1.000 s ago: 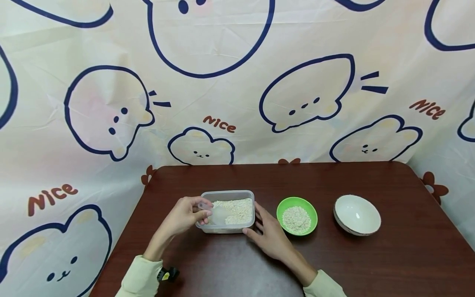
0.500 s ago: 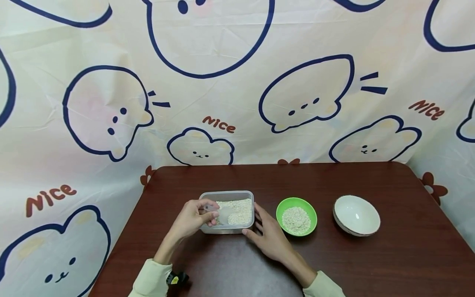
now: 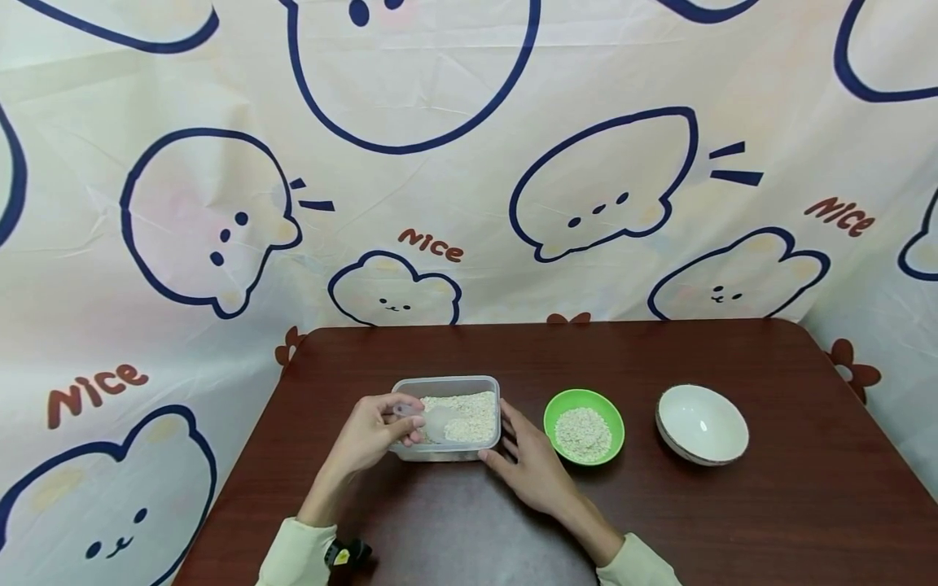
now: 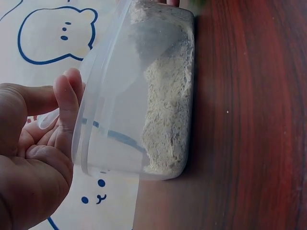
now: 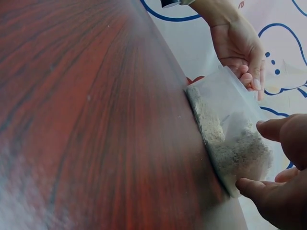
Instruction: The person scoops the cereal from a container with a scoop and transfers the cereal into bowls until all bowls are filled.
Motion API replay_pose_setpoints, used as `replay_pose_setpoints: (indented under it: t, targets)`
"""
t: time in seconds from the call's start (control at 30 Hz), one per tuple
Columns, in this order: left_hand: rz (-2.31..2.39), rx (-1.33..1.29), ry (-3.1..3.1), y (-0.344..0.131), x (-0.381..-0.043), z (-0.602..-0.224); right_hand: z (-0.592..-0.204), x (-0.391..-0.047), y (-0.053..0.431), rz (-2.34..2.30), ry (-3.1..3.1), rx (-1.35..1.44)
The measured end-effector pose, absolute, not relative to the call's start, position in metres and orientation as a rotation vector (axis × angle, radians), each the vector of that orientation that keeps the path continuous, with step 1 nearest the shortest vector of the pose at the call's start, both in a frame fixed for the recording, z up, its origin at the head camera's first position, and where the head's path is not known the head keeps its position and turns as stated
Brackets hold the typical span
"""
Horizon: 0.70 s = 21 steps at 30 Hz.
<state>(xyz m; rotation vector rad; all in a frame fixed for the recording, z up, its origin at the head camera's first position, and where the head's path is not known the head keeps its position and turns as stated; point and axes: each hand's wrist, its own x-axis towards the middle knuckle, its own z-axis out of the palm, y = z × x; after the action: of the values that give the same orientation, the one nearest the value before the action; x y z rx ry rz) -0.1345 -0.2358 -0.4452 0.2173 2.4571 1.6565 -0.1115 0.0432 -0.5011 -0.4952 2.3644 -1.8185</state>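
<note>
In the head view my left hand [image 3: 372, 430] pinches the handle of a translucent scoop [image 3: 438, 423] between thumb and fingers. The scoop's bowl lies inside a clear plastic container [image 3: 449, 456], among pale oat flakes [image 3: 472, 417]. My right hand [image 3: 535, 468] holds the container's right end, thumb at the near corner and fingers along the side. Through the wall in the left wrist view, oats [image 4: 165, 115] cover the bottom unevenly. The right wrist view shows the thumb and fingers [image 5: 254, 188] spread against the container.
Right of the container, a green bowl [image 3: 551, 431] holds a heap of oats. Farther right stands a white bowl [image 3: 703, 423]. All rest on a dark red-brown wooden table [image 3: 454, 529], with a cartoon-printed cloth [image 3: 484, 195] hanging behind it.
My left hand shifts the scoop to the right inside the container, then back a little to the left. The right hand keeps its place on the container.
</note>
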Motion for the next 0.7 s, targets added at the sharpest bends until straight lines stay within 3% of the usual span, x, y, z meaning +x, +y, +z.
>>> replay_pose_setpoints:
  t: [0.7]
  targets:
    - [1.77, 0.105, 2.604, -0.273, -0.122, -0.437, -0.501, -0.111, 0.043, -1.807, 2.386, -0.481]
